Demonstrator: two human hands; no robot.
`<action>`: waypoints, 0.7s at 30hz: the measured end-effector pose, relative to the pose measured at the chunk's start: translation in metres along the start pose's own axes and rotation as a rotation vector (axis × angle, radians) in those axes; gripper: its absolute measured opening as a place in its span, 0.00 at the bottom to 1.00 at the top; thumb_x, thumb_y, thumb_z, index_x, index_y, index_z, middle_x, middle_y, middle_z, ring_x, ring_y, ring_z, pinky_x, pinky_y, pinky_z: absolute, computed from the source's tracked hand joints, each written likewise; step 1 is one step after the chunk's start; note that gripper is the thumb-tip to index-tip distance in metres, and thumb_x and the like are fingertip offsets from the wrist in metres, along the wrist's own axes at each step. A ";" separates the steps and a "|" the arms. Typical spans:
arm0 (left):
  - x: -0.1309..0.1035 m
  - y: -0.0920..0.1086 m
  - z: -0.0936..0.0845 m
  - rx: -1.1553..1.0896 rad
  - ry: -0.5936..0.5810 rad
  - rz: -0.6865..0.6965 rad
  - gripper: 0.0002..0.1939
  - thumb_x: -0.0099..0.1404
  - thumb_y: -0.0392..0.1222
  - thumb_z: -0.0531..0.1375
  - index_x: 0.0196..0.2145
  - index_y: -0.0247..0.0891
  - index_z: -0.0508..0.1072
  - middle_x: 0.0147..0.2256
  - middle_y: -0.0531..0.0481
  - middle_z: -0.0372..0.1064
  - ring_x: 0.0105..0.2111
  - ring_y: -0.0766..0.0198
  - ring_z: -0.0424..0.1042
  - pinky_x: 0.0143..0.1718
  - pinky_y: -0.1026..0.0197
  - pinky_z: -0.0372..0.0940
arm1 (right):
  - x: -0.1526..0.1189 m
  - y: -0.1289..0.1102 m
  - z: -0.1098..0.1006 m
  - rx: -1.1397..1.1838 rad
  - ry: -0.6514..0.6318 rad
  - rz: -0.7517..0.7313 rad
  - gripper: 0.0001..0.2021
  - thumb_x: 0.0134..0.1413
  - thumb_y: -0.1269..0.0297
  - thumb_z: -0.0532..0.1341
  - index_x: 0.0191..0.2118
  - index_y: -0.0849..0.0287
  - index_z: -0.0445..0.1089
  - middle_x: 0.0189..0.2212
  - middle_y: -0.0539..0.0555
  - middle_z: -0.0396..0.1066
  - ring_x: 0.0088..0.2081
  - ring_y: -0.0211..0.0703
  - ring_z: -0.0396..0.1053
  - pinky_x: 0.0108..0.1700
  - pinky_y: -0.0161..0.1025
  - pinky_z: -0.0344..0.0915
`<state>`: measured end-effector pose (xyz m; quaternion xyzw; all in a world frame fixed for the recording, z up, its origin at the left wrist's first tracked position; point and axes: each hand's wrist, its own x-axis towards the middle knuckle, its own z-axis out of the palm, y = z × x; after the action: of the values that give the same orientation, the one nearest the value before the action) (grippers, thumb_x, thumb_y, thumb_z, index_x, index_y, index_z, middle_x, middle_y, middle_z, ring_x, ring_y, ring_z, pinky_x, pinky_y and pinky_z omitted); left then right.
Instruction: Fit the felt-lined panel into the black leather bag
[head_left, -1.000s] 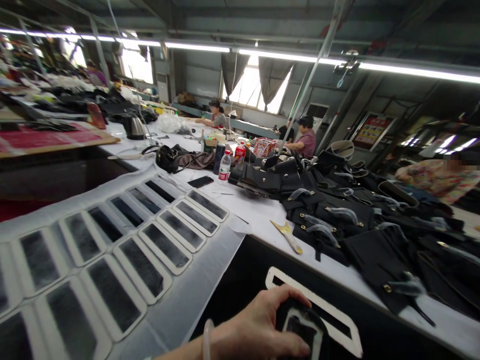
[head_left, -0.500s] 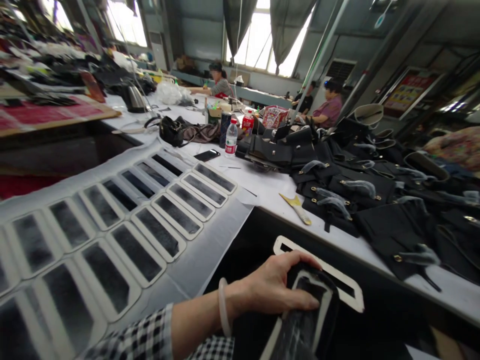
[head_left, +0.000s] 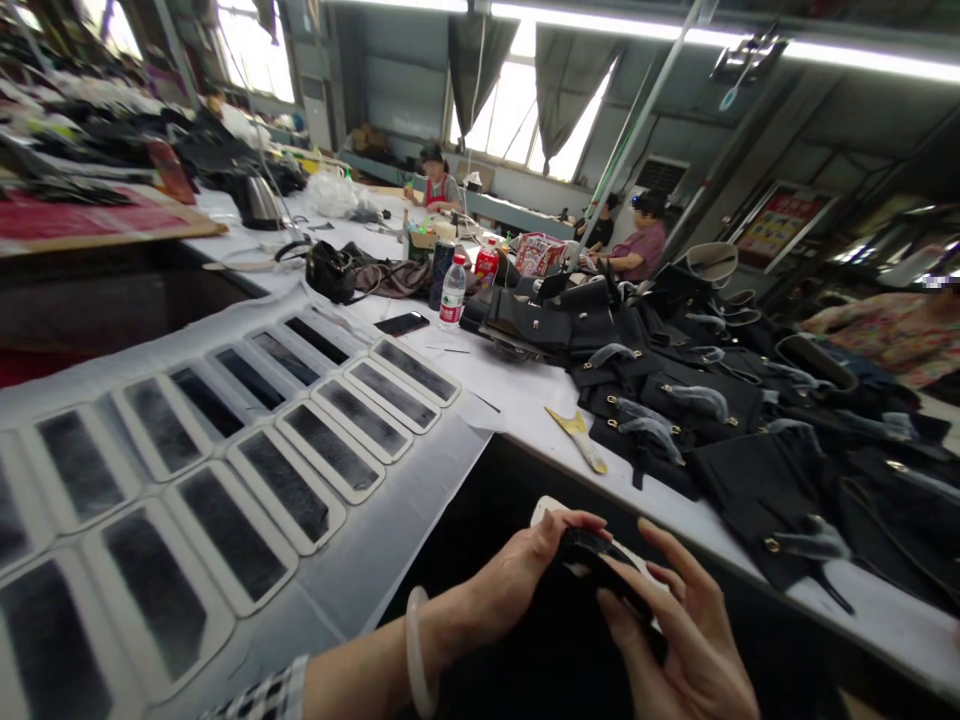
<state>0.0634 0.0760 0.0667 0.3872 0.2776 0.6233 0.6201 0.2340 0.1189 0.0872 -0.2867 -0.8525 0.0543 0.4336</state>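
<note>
I gripped a glossy black piece (head_left: 586,546) with my left hand (head_left: 517,577) and right hand (head_left: 694,635), just this side of the white table (head_left: 517,385). Its rim curved; its long axis slanted roughly along the table's near edge, one end toward each hand.

Black bags (head_left: 742,490), apparently, on white table (head_left: 525,388)

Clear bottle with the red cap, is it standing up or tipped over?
Upright: the clear bottle stands on the white table, its red cap at the top.
</note>
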 end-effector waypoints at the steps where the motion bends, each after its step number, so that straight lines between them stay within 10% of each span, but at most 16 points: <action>1: -0.001 0.001 0.001 0.006 0.003 0.009 0.36 0.69 0.67 0.44 0.55 0.34 0.69 0.53 0.39 0.69 0.55 0.51 0.68 0.60 0.49 0.56 | -0.003 0.000 0.005 0.044 0.006 0.043 0.10 0.61 0.61 0.62 0.46 0.56 0.75 0.58 0.58 0.66 0.48 0.47 0.73 0.44 0.39 0.73; 9: -0.007 0.002 0.002 0.113 0.010 0.121 0.35 0.72 0.64 0.40 0.57 0.35 0.69 0.54 0.41 0.68 0.57 0.53 0.64 0.62 0.51 0.54 | -0.003 -0.023 0.022 0.286 0.140 0.216 0.08 0.59 0.66 0.64 0.44 0.56 0.77 0.51 0.52 0.75 0.49 0.43 0.74 0.55 0.35 0.68; 13: -0.010 0.004 0.003 0.196 -0.037 0.134 0.29 0.68 0.58 0.56 0.58 0.35 0.65 0.52 0.41 0.68 0.56 0.50 0.65 0.58 0.51 0.58 | -0.002 -0.036 0.026 0.388 0.215 0.500 0.06 0.57 0.62 0.65 0.39 0.50 0.79 0.49 0.50 0.76 0.49 0.46 0.74 0.56 0.40 0.68; 21: -0.012 0.010 0.007 0.327 0.044 0.082 0.26 0.59 0.33 0.63 0.56 0.38 0.67 0.49 0.44 0.69 0.48 0.55 0.68 0.51 0.56 0.62 | 0.001 -0.028 0.025 0.336 0.087 0.686 0.20 0.53 0.49 0.65 0.49 0.52 0.76 0.53 0.52 0.73 0.56 0.54 0.67 0.59 0.46 0.63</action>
<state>0.0628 0.0620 0.0769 0.4803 0.3727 0.6029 0.5166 0.2018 0.1006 0.0820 -0.4822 -0.6671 0.3232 0.4668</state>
